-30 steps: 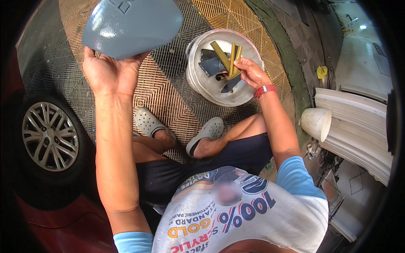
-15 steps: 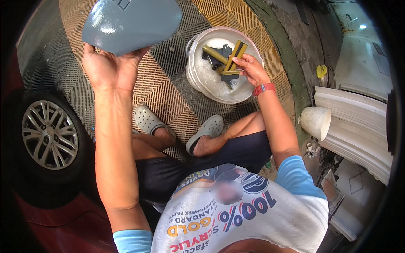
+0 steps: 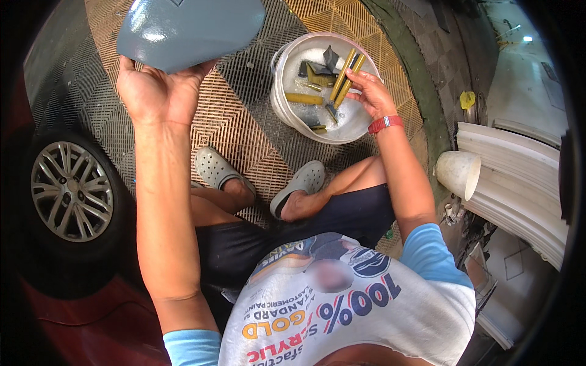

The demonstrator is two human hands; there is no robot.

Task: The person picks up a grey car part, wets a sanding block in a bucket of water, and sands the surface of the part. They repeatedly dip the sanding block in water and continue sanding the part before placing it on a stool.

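Observation:
At the top left, my left hand (image 3: 157,91) is closed on the near edge of a glossy, wet-looking grey curved shell, like a car mirror cover (image 3: 189,33). Its fingers are mostly hidden beneath the shell. Over a white bucket (image 3: 278,97), my right hand (image 3: 371,91) pinches folded strips of sandpaper (image 3: 339,82), olive on one side and dark on the other. Sudsy water (image 3: 317,47) fills the bucket's bottom. More sandpaper pieces (image 3: 322,76), flat, curled and folded, lie in it to the left of my right hand.
A dark red car with a silver-spoked wheel (image 3: 73,191) stands close on the left. My feet in grey clogs (image 3: 305,183) rest on slatted floor tiles (image 3: 244,104). On the right are a whitish pot (image 3: 458,175), long white mouldings (image 3: 513,183) and a yellow item (image 3: 467,99).
The sandpaper strips in my right hand, crossed before, now stand nearly side by side. Pieces in the bucket lie more spread out. My left hand and the mirror cover have shifted slightly up.

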